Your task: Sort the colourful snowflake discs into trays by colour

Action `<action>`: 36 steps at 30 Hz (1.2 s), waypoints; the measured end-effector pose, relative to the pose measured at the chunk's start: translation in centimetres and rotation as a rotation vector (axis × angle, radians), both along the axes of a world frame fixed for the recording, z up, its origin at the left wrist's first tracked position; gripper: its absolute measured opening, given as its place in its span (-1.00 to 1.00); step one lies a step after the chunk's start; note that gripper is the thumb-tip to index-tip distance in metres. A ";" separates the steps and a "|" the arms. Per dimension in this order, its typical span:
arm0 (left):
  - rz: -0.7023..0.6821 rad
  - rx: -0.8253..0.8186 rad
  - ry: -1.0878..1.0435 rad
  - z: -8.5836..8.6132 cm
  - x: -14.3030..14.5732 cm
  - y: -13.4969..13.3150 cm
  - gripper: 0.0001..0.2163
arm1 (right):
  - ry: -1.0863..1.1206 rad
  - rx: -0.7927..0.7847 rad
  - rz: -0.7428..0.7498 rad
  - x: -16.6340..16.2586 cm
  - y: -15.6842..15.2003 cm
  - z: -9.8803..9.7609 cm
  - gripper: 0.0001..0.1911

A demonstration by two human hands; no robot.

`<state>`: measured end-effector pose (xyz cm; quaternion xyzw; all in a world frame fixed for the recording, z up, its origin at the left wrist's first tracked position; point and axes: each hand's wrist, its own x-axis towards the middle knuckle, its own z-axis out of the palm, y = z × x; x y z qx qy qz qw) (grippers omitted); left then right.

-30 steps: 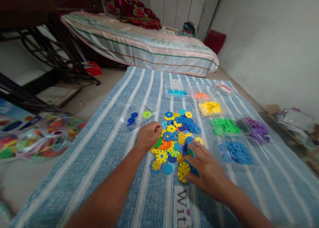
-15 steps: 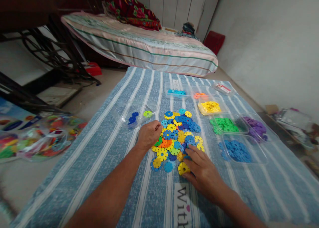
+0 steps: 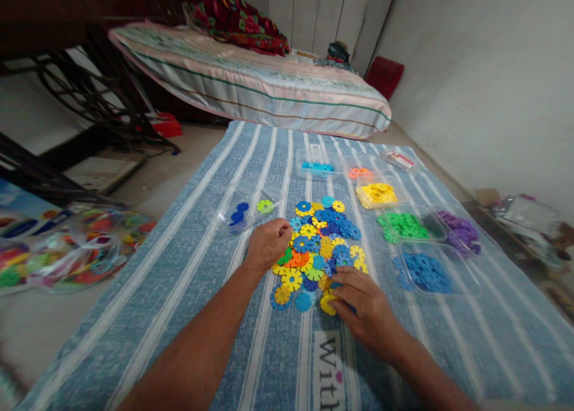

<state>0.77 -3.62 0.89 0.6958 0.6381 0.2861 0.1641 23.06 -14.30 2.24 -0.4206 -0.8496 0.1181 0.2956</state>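
Note:
A loose pile of flower-shaped plastic discs (image 3: 307, 231) in yellow, blue, orange and green lies on the striped cloth (image 3: 215, 267). My left hand (image 3: 270, 241) is curled into a fist at the pile's left edge; what its fingers hold, if anything, is hidden. At the near right edge, the thumb and fingertips of my right hand (image 3: 359, 297) close on a yellow disc (image 3: 327, 303). Bits of blue disc show beside and beneath these fingers.
To the right stand clear plastic boxes of sorted discs: blue (image 3: 428, 272), green (image 3: 406, 226), purple (image 3: 458, 231) and yellow (image 3: 377, 194). Farther back are light-blue discs (image 3: 317, 167) and orange discs (image 3: 360, 173). A clear tray (image 3: 219, 218) sits left. A bed (image 3: 269, 94) stands beyond.
My right hand's fingers have drawn in and curled toward the thumb, covering more of the yellow disc. My left hand has stayed in place.

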 end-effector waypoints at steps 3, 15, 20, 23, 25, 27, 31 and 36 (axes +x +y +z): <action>0.006 0.000 -0.002 0.0 0.0 0.0 -0.79 | 0.096 -0.116 0.000 0.4 0.5 1.1 -0.86; 0.001 0.009 -0.003 0.0 0.0 0.0 -0.78 | -0.017 0.232 -0.714 7.9 14.7 8.8 -0.71; 0.003 0.012 0.004 -0.3 -0.1 0.1 -0.77 | -0.044 0.156 -0.509 6.8 11.6 6.2 -0.73; 0.002 0.005 0.003 -0.3 -0.1 0.1 -0.77 | -0.040 0.051 -0.290 5.3 7.3 3.4 -0.80; 0.003 0.005 0.002 -0.3 -0.1 0.1 -0.77 | -0.044 -0.006 -0.219 4.7 4.7 1.8 -0.83; 0.004 0.007 0.008 -0.4 -0.1 0.2 -0.77 | -0.056 -0.006 -0.201 4.4 2.8 0.4 -0.85; 0.003 0.007 0.015 -0.4 -0.1 0.2 -0.77 | -0.105 0.080 -0.233 4.0 0.7 -1.6 -0.77; 0.012 -0.004 0.004 -0.2 0.0 0.1 -0.78 | -0.104 0.077 -0.254 3.3 0.0 -2.7 -0.75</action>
